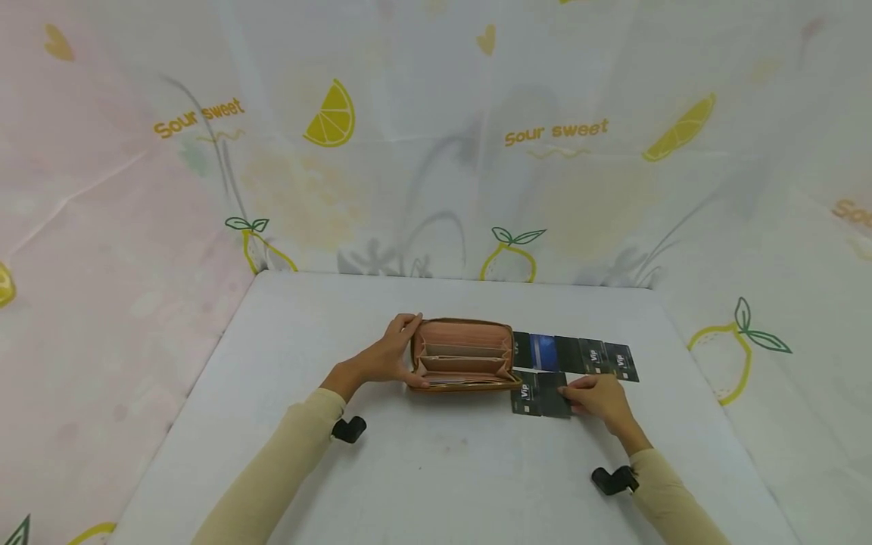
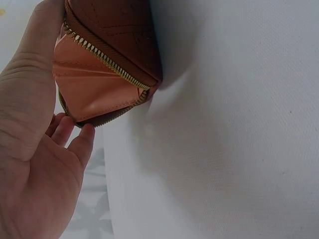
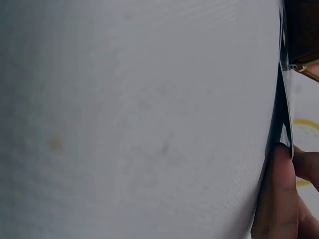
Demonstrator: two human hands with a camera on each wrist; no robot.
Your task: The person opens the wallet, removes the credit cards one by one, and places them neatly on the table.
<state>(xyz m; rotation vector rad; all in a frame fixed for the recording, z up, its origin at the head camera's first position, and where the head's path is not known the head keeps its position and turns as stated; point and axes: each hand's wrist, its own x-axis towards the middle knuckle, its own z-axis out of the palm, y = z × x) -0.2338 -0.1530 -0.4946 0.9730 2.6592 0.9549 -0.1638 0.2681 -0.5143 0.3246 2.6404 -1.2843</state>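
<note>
A brown zip-around wallet (image 1: 470, 333) lies unzipped on the white table, its pinkish inner pockets facing up toward the head camera. My left hand (image 1: 386, 357) holds its left end, thumb at the near edge and fingers at the far one. In the left wrist view the brass zipper (image 2: 107, 59) runs along the spread edges. My right hand (image 1: 601, 399) pinches the right edge of a dark card (image 1: 555, 395) between thumb and fingers. In the right wrist view that card (image 3: 284, 102) is seen edge-on, its held side lifted. A Vip card (image 1: 524, 393) lies just left of it.
Behind the pinched card, a row of several cards runs rightward from the wallet: a blue one (image 1: 543, 353), dark ones and Vip cards (image 1: 621, 362). The white table (image 1: 443, 469) meets a lemon-printed cloth backdrop (image 1: 422, 189) at the back and sides.
</note>
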